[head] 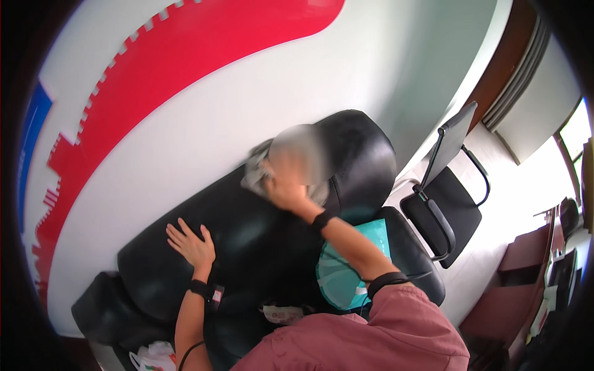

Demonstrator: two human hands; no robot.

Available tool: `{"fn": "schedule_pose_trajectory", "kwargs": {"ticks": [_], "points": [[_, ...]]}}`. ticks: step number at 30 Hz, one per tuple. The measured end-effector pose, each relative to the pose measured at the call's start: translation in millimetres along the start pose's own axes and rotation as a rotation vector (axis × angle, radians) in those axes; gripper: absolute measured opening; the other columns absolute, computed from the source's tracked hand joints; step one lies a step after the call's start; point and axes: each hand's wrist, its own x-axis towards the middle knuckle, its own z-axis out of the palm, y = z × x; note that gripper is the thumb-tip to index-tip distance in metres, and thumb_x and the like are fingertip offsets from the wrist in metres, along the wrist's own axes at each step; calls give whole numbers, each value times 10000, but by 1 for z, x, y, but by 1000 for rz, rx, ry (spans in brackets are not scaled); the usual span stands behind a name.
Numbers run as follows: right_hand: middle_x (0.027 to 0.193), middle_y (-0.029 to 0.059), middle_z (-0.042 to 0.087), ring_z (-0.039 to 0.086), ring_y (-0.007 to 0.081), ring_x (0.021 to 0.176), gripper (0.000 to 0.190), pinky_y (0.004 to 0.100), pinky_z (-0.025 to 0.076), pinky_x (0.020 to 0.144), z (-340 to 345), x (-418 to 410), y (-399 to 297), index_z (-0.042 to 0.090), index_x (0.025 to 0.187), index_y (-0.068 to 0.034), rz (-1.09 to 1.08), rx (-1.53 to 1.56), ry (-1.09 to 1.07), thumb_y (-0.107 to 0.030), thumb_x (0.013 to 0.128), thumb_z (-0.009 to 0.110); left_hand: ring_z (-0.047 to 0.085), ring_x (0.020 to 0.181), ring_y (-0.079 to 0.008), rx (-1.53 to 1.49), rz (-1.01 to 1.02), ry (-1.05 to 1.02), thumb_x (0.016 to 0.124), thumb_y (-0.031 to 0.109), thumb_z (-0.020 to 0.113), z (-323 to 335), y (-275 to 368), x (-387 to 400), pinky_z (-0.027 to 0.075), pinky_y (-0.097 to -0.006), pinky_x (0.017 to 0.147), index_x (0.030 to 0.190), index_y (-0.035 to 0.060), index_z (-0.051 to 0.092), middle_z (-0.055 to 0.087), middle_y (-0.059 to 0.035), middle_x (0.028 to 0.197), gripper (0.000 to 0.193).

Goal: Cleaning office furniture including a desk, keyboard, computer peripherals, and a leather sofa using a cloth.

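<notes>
My left hand (pixel 192 246) lies with its fingers spread on the backrest of a black leather sofa (pixel 246 232), holding nothing. Higher up, near the top edge of the same backrest, my right hand (pixel 287 185) presses on a crumpled grey cloth (pixel 257 174). A round blur covers the fingers and part of the cloth, so the exact hold of the right hand cannot be made out. Beneath my right forearm a teal bag (pixel 341 278) rests on the sofa seat.
A white wall (pixel 222 116) with red and blue shapes rises behind the sofa. To the right stands a black chair with armrests (pixel 438 213), and farther off a reddish-brown desk (pixel 496 310). A white plastic bag (pixel 155 357) lies at lower left, a printed packet (pixel 283 314) near my body.
</notes>
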Motion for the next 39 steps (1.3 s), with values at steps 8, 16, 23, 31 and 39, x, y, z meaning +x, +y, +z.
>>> {"fn": "schedule_pose_trajectory", "kwargs": {"ticks": [8,16,23,31,39], "points": [[1489,161,228,172,364,1379,576,531,106,1105,-1,-52,-125,400,1377,-175,-220,550,-441,-423,871,517,354,1239,-411,-932,-200,199,884,143,461,-14,-5,11,260,-466,1054,1245,-33,444,409,-240,1314,401],[1122,164,605,585,265,1024,294,343,432,906,-73,-8,-49,602,1122,-11,161,748,-90,-192,906,520,301,1307,-371,-761,597,-50,841,209,545,-32,81,-29,193,-599,1047,1324,53,404,339,-168,1412,526],[1177,207,547,510,342,1102,358,393,380,962,-41,15,-13,545,1161,18,204,392,71,-234,911,501,243,1349,-344,-520,434,-97,883,458,467,-20,15,-20,155,-617,1053,1392,191,368,285,-112,1468,583],[1361,163,392,297,353,1294,502,490,202,1071,35,9,-45,436,1269,-38,253,-314,91,-357,887,496,214,1354,-349,-254,-154,-33,870,471,469,13,-212,29,132,-630,1051,1343,175,440,312,-122,1449,559],[1376,160,382,277,345,1316,492,480,197,1078,37,9,-50,427,1280,-40,240,-331,96,-348,900,479,186,1359,-364,-173,-207,-173,855,486,459,18,-245,44,96,-668,1033,1350,182,430,269,-126,1468,582]]}}
